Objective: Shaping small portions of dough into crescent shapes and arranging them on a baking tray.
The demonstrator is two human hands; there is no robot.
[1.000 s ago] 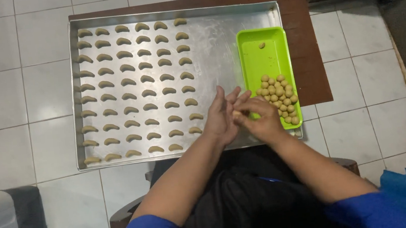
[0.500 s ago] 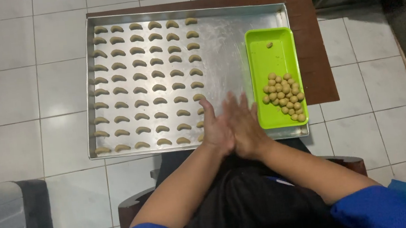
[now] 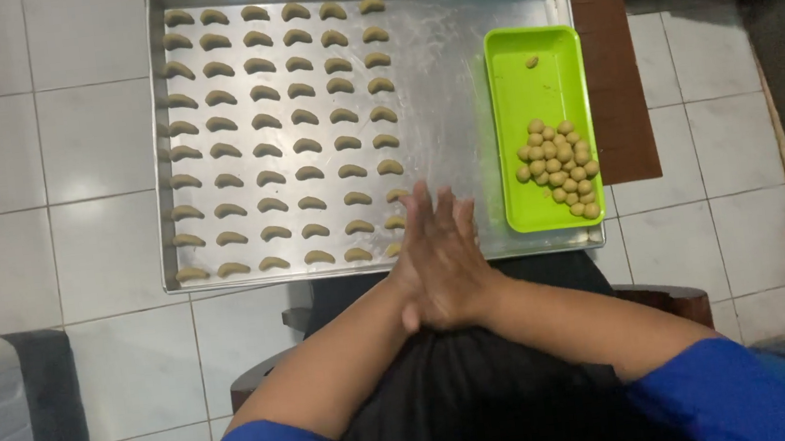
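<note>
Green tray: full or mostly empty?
Mostly empty. The green tray holds a cluster of dough balls at its near end and one stray ball; the rest is bare.

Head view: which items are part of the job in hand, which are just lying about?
In use:
- left hand and right hand, palms pressed together
- metal tray with rows of crescent dough pieces
- green tray holding dough balls

Lying about:
- brown table under the trays
- grey cushioned seat at lower left
</note>
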